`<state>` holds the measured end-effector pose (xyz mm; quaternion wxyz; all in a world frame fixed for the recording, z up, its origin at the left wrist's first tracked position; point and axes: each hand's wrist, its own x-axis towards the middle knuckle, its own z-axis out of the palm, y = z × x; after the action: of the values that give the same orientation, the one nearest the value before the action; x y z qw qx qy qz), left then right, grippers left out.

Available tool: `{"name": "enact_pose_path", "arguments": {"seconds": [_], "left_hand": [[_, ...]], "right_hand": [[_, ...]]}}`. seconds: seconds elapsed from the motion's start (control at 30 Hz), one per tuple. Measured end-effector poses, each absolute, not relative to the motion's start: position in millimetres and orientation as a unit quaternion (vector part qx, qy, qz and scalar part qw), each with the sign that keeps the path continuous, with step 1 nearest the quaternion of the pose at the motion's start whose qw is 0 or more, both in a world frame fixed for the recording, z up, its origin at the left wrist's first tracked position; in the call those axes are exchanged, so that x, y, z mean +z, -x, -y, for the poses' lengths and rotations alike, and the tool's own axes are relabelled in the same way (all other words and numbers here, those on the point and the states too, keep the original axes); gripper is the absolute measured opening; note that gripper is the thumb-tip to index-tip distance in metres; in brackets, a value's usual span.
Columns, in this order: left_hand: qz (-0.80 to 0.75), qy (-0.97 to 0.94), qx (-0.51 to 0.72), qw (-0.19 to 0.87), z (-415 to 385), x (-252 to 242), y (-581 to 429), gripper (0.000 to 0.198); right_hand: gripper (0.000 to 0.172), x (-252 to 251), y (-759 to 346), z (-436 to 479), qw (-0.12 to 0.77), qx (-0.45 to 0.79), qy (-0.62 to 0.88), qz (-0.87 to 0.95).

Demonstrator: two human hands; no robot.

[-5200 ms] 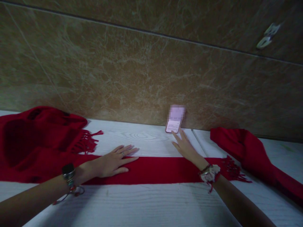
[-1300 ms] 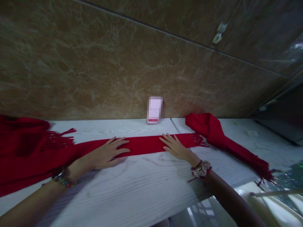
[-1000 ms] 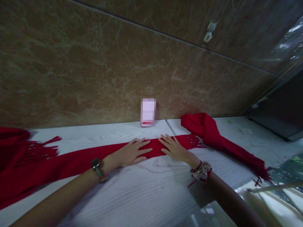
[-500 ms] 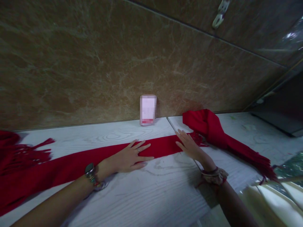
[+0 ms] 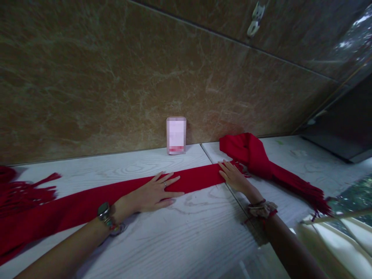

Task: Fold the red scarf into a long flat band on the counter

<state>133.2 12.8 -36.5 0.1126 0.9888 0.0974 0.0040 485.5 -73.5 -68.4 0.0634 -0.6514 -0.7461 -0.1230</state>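
Observation:
A long red scarf (image 5: 200, 178) lies in a flat strip across the white wood-grain table, running from the left edge to the middle. My left hand (image 5: 159, 192), with a ring on one finger, rests on it with fingers spread. On the strip's right end, near its fringe, my right hand (image 5: 234, 176) lies flat with fingers stretched out. Just beyond that hand is a second, bunched red cloth (image 5: 247, 153), its fringed tail (image 5: 312, 195) trailing right. Neither hand grips anything.
A phone (image 5: 176, 135) with a blurred screen leans on the brown marbled wall (image 5: 116, 77). Red fringe (image 5: 31, 192) lies at the left. A dark box-like object (image 5: 343, 120) stands at the far right. A seam crosses the white table (image 5: 174, 240).
My right hand has come down flat onto the scarf's end, its fingers closer together. My left hand stays on the scarf. The whole view has shifted slightly.

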Motion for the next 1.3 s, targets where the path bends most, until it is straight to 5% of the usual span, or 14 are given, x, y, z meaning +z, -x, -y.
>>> {"name": "enact_pose_path", "arguments": {"seconds": [0.2, 0.33, 0.5, 0.7, 1.3], "left_hand": [[-0.116, -0.983, -0.014, 0.142, -9.3, -28.3, -132.7, 0.036], [-0.120, -0.981, -0.014, 0.152, -17.9, -18.6, -143.6, 0.033], [-0.172, -0.970, 0.024, 0.169, -43.0, -3.3, -192.3, 0.029], [-0.269, -0.943, -0.066, 0.185, -59.0, 7.8, -248.5, 0.032], [-0.309, -0.908, -0.064, 0.275, -63.3, -5.3, -265.2, 0.025]], "right_hand": [[0.044, -52.9, -452.1, 78.4, 0.186, -0.065, 0.601, 0.774], [0.040, -43.5, -422.4, 83.0, 0.130, -0.018, 0.515, 0.847], [0.027, -35.1, -414.9, 87.0, 0.126, -0.106, 0.479, 0.862], [0.019, -30.5, -413.7, 89.6, 0.092, -0.153, 0.449, 0.875], [0.027, -30.5, -400.0, 79.2, 0.070, -0.263, 0.447, 0.852]]}}
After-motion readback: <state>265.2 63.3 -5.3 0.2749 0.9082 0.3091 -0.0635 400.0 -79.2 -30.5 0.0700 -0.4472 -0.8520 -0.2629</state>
